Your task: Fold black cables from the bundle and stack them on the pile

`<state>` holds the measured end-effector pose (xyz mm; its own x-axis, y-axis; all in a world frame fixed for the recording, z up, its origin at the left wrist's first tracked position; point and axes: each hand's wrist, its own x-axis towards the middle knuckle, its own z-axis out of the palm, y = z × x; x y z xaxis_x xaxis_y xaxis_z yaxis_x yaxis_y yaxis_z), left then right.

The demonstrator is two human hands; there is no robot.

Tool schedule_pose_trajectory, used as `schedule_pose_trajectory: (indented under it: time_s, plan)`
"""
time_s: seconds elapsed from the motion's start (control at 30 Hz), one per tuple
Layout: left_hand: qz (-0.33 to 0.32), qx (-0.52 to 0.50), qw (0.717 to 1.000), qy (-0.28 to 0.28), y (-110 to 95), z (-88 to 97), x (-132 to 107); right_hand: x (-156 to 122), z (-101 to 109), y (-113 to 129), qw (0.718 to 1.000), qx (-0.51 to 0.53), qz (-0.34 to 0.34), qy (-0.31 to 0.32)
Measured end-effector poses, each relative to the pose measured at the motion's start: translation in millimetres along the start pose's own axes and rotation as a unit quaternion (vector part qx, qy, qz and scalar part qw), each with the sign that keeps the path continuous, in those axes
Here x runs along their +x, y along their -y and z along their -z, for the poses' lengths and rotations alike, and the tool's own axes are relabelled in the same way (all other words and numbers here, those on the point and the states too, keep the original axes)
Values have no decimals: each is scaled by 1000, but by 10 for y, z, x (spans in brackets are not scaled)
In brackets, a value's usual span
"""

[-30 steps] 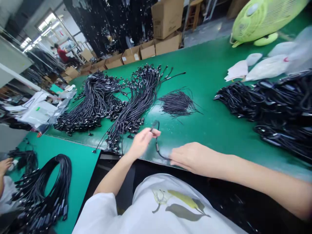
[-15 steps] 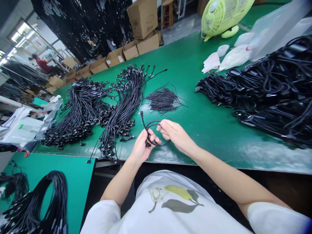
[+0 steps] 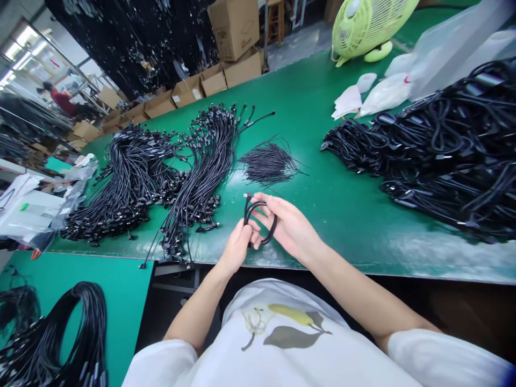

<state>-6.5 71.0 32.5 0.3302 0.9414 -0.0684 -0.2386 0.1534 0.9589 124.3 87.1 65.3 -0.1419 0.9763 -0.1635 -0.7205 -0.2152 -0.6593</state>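
Note:
A black cable is looped into a small coil between my two hands, above the front edge of the green table. My left hand is closed around the coil's left side. On the right side, my right hand grips the coil with bent fingers near its top. One connector end of the cable sticks up at the upper left of the coil. Just beyond my hands lies a pile of thin black ties. To the left is a bundle of straight black cables with connectors at both ends.
Another cable heap lies farther left. Coiled cables are piled at the right. A yellow-green fan and white bags stand at the back right. Cardboard boxes line the far edge. A lower green table holds more cables.
The loop has become smaller and tighter, with its strands gathered together. My right hand has turned around the coil's right side, and my left hand has shifted slightly right.

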Motion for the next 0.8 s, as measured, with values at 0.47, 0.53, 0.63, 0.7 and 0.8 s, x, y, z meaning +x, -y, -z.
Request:
schedule_pose_trajectory:
  time_s: [0.47, 0.53, 0.63, 0.7, 0.8]
  plan:
    - [75, 33, 988, 130, -101, -130, -14, 27, -53, 69, 967, -209, 125, 71]
    - [136, -67, 980, 128, -123, -199, -31, 64, -44, 123, 977, -176, 83, 88]
    - [194, -155, 963, 107, -139, -257, -44, 144, 6, 172, 992, -85, 14, 93]
    - [212, -178, 954, 111, -134, -256, -52, 184, 44, 179, 994, -45, -29, 97]
    - [227, -199, 945, 127, -115, -229, -73, 206, 71, 147, 992, -34, -61, 101]
